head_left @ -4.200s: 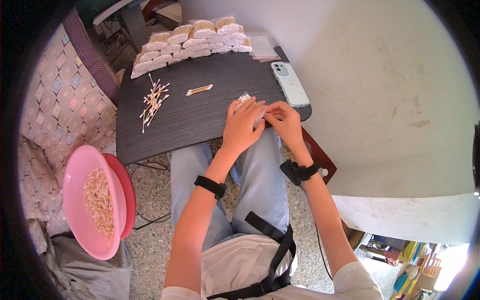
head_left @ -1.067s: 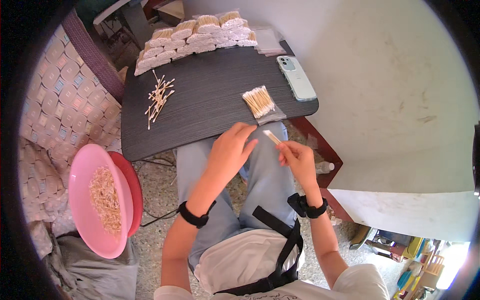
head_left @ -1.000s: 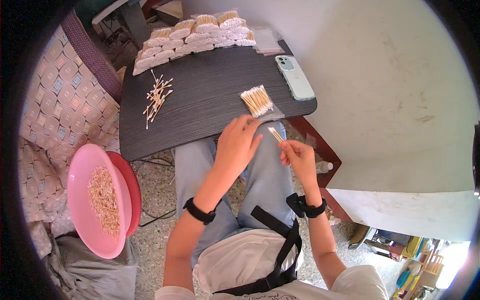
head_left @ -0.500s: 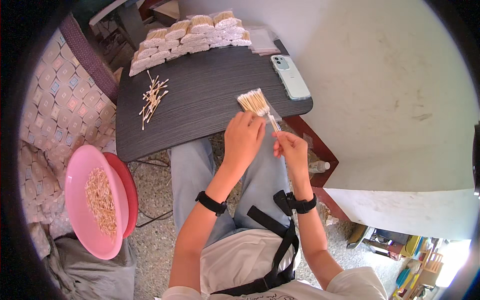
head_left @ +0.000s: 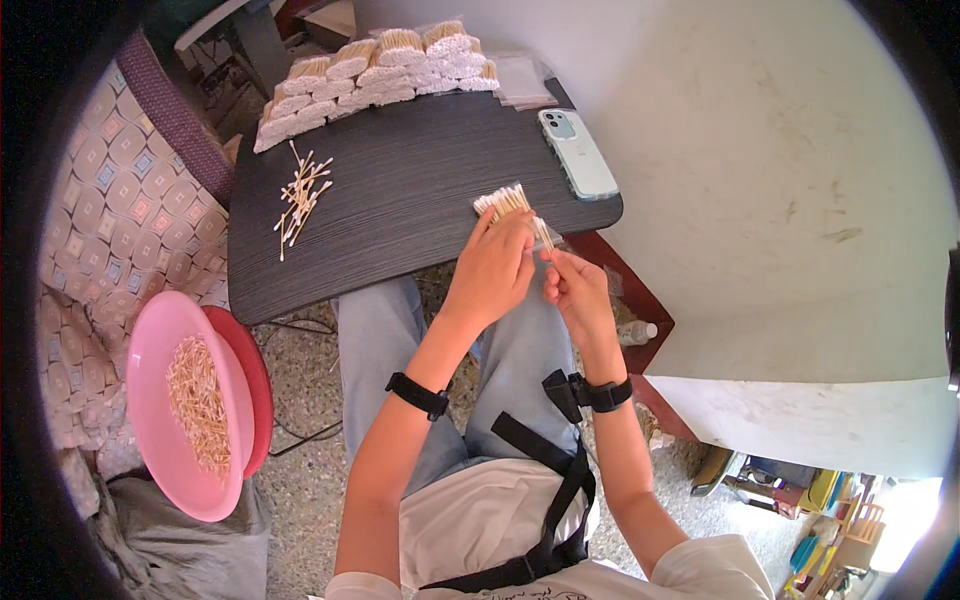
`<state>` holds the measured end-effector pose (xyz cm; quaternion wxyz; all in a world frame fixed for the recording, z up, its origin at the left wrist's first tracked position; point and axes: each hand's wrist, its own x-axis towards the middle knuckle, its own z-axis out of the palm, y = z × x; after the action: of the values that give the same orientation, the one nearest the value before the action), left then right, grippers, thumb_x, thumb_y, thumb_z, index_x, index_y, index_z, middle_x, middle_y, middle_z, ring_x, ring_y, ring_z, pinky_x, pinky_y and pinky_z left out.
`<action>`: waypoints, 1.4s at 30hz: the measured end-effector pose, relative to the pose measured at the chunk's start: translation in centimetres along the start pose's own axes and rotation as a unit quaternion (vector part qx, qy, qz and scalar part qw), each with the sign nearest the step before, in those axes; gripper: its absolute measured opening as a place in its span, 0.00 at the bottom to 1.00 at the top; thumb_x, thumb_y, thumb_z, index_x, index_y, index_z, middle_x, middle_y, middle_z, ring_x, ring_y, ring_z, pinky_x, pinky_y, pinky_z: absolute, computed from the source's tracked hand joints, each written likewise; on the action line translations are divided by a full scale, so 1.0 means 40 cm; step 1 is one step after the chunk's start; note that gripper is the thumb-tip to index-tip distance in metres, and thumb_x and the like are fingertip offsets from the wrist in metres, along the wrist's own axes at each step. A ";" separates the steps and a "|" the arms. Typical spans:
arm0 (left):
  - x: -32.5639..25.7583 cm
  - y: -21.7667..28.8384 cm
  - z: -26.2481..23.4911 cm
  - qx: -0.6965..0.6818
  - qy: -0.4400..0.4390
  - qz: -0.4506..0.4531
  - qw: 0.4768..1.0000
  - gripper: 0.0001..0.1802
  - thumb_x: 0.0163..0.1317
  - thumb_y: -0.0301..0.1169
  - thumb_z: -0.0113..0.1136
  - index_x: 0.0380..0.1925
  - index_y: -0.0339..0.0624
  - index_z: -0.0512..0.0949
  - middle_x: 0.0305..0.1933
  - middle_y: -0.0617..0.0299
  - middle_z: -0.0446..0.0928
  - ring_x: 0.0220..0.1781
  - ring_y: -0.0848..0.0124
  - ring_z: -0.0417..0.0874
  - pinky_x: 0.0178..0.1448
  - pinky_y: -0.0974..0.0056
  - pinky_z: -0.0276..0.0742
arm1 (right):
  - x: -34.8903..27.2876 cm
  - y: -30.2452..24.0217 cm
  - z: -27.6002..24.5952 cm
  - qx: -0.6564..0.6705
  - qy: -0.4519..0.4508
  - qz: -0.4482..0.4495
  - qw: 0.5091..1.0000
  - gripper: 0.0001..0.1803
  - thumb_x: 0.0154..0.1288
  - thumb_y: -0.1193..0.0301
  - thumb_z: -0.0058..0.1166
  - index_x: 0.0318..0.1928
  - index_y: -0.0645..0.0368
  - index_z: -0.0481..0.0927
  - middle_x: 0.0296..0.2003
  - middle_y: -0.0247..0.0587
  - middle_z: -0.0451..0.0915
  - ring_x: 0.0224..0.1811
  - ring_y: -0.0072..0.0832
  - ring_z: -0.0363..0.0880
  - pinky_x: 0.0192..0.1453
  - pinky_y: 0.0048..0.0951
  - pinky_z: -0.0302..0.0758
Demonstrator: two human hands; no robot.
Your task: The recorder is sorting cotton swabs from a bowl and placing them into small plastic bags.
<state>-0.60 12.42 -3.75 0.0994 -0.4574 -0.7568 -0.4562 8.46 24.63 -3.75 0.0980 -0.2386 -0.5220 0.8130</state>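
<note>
At the near right edge of the black table, a clear bag of cotton swabs lies with the white tips fanned toward the far side. My left hand is on the near part of this bag, its fingers bent over the bundle and covering much of it. Just to the right, a few loose cotton swabs are pinched between the thumb and fingers of my right hand. Their far ends meet the bag's right side; whether they are inside the plastic I cannot tell.
Packed swab bundles are stacked along the table's far edge, beside flat clear bags. A phone lies at right, scattered swabs at left. A pink basin of swabs stands lower left. A wall borders the right.
My left hand has moved slightly forward, its fingers now over the swab bundle. My right hand has come a little closer to the bag with its swabs.
</note>
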 end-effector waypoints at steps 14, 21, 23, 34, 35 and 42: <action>-0.014 -0.001 -0.006 -0.012 -0.047 -0.007 0.999 0.05 0.62 0.23 0.45 0.38 0.38 0.64 0.61 0.51 0.69 0.66 0.51 0.64 0.72 0.47 0.48 | 0.040 -0.004 -0.008 -0.128 -0.025 -0.042 0.991 0.12 0.67 0.69 0.47 0.29 0.65 0.77 0.19 0.31 0.73 0.18 0.17 0.69 0.21 0.19 0.64; -0.014 -0.012 -0.009 -0.012 -0.063 0.006 0.998 0.02 0.64 0.25 0.43 0.35 0.39 0.63 0.61 0.51 0.70 0.67 0.53 0.63 0.72 0.48 0.47 | 0.069 -0.011 0.026 -0.125 0.032 -0.050 0.990 0.09 0.64 0.73 0.49 0.41 0.65 0.67 0.19 0.36 0.75 0.18 0.19 0.70 0.19 0.20 0.64; -0.010 -0.010 -0.006 -0.020 -0.064 -0.002 0.998 0.02 0.64 0.25 0.43 0.35 0.39 0.63 0.60 0.50 0.71 0.67 0.53 0.64 0.72 0.48 0.47 | 0.085 -0.002 0.020 -0.203 0.042 -0.095 0.974 0.13 0.64 0.75 0.50 0.45 0.63 0.62 0.19 0.37 0.75 0.17 0.19 0.70 0.19 0.21 0.64; -0.008 -0.017 -0.022 -0.085 -0.069 -0.066 0.992 0.02 0.66 0.26 0.41 0.35 0.40 0.62 0.56 0.48 0.74 0.65 0.54 0.67 0.72 0.51 0.48 | 0.061 -0.025 -0.019 -0.359 -0.050 -0.257 0.896 0.16 0.59 0.75 0.59 0.46 0.65 0.72 0.25 0.39 0.81 0.28 0.21 0.78 0.34 0.24 0.74; -0.005 -0.021 -0.023 -0.095 -0.064 -0.057 0.992 0.02 0.66 0.26 0.41 0.35 0.40 0.63 0.56 0.49 0.74 0.64 0.54 0.67 0.72 0.51 0.48 | 0.071 -0.028 -0.027 -0.369 -0.068 -0.279 0.884 0.14 0.57 0.75 0.60 0.43 0.66 0.75 0.26 0.38 0.81 0.29 0.20 0.79 0.35 0.24 0.74; 0.001 -0.025 -0.030 -0.079 -0.093 -0.081 0.989 0.06 0.67 0.29 0.41 0.36 0.39 0.66 0.55 0.48 0.75 0.59 0.52 0.71 0.72 0.53 0.50 | 0.126 -0.063 -0.033 -0.328 -0.100 -0.179 0.922 0.10 0.55 0.75 0.62 0.37 0.66 0.78 0.20 0.37 0.80 0.21 0.17 0.76 0.26 0.19 0.71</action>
<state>-1.73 11.31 -3.66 -0.0454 -0.4413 -0.7587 -0.4770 4.53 28.84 -3.39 0.1052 -0.0770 -0.8005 0.5850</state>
